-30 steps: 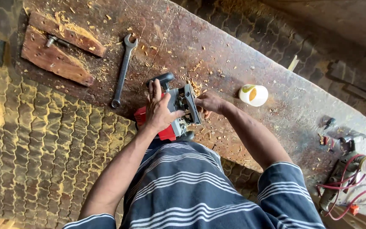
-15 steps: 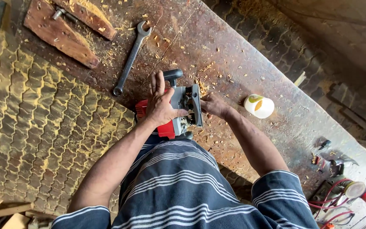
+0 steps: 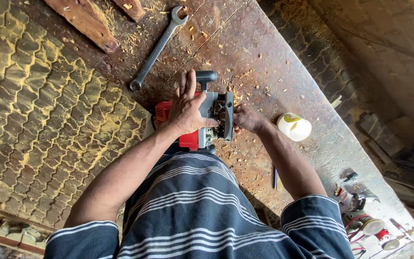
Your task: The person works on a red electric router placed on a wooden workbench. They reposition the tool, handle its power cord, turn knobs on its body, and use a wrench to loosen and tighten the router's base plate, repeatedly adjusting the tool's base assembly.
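red-and-grey power planer (image 3: 202, 122), on workbench edge

power tool (image 3: 202, 120): glossy red plastic body, dull grey metal base, black matt knob. workbench (image 3: 274, 57): rough worn wood, dusted with pale shavings. spanner (image 3: 156, 48): smooth bare steel. planks (image 3: 85, 21): raw splintery wood. tub (image 3: 294, 126): shiny white plastic. shirt (image 3: 192, 211): soft striped cloth.
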